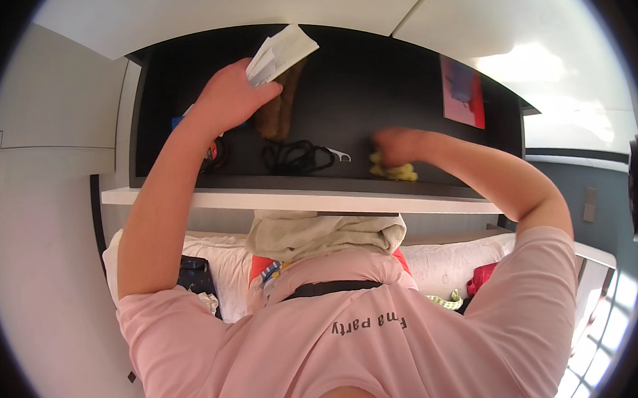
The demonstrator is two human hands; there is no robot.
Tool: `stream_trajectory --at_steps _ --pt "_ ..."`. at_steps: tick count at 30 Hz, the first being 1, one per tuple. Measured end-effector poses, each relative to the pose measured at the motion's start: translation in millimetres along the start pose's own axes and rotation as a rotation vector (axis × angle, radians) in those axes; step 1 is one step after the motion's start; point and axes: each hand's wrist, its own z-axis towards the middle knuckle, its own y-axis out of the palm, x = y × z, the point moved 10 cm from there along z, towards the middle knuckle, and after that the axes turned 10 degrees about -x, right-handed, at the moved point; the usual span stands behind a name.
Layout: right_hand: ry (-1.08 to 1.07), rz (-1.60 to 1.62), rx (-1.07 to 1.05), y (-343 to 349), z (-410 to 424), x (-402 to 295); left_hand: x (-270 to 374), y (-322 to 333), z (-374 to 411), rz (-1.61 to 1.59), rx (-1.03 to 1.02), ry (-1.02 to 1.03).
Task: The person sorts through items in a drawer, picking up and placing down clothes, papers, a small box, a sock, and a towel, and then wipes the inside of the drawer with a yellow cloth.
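Note:
My left hand (234,98) grips folded white papers (283,54), holding them up over the dark shelf (347,107). Some of the papers bear writing. Motion blurs my right hand (402,144), which is closed over a crumpled yellow cloth (398,171) against the shelf near its front edge. Between the hands lie a coiled black cord (296,156) and a small white plastic piece (341,155). Behind the cord is a brown fuzzy item (275,118), partly hidden by the papers and my left hand.
A pink and red booklet or card (462,94) is at the shelf's right. A red and black object (213,154) is partly behind my left forearm. Below the white front ledge (297,199) are a folded pale towel (326,233), a white pillow (444,260) and dark fabric (196,276).

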Motion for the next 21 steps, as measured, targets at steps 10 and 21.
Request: stream_trajectory --at_steps 10,21 --pt "0.066 0.067 1.072 -189 4 49 -13 -10 -21 0.472 -0.048 -0.293" --pt "-0.04 0.12 1.085 -243 79 -75 -8 22 -31 0.586 -0.27 -0.239"
